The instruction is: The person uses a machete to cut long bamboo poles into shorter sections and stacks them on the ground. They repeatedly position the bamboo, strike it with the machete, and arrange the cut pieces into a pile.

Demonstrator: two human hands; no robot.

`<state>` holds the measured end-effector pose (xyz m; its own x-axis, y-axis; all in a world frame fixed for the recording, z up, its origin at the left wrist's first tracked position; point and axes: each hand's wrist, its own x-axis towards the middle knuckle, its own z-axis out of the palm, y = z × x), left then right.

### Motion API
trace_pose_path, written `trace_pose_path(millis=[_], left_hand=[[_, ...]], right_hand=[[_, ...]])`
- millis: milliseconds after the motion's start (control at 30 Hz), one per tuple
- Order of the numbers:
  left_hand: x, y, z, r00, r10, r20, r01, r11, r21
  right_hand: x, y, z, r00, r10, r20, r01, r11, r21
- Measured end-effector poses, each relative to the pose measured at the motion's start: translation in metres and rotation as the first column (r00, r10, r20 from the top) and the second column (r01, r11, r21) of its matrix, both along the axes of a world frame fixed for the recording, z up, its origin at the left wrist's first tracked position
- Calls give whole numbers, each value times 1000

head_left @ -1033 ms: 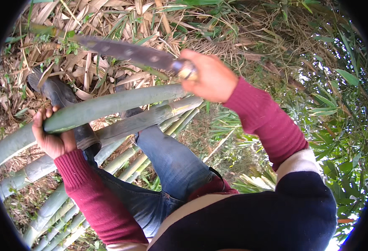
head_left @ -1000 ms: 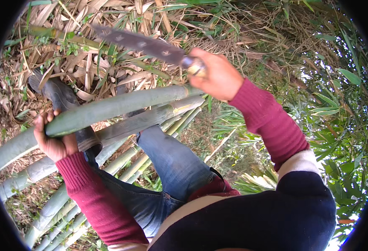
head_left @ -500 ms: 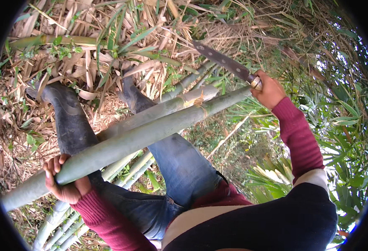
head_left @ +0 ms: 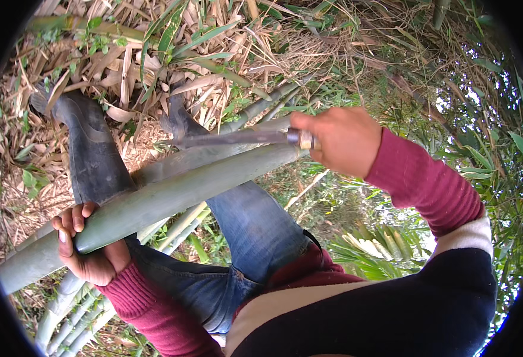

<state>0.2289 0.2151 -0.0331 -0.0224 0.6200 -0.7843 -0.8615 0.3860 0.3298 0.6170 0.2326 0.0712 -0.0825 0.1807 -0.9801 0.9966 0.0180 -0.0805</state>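
A thick green bamboo pole slants across my legs, its lower end off to the left and its upper end by my right hand. My left hand is closed round it near the left, fingers over the top and palm beneath. In my right hand is the handle of a machete, and the dark blade points left, smeared by motion. The blade passes over a second bamboo pole that lies just beyond the first. Whether the edge touches either pole, I cannot tell.
My booted legs are stretched out under and beside the poles. Several thinner bamboo stems lie at the lower left. Dry leaves cover the ground ahead, and green foliage stands on the right.
My right hand has swung the machete left and slightly down, from beyond the pole's upper end to over the poles. My left hand keeps its hold on the bamboo pole.
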Motion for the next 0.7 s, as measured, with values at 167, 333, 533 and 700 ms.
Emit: trace_pose_path(millis=[167,333,533,700], left_hand=[[-1,-3,2,1000,6,-10,-6,1000,7],[2,4,4,1000,27,-14,-26,999,18],[5,-9,5,999,50,11,-50,998,23],[12,2,4,999,43,-9,-43,999,23]], right_hand=[[-4,3,0,972,232,44,-227,969,-98],[-64,60,5,999,43,28,-47,984,174],[-13,6,5,936,312,164,-288,945,-153],[-77,78,-11,989,128,75,-131,991,41]])
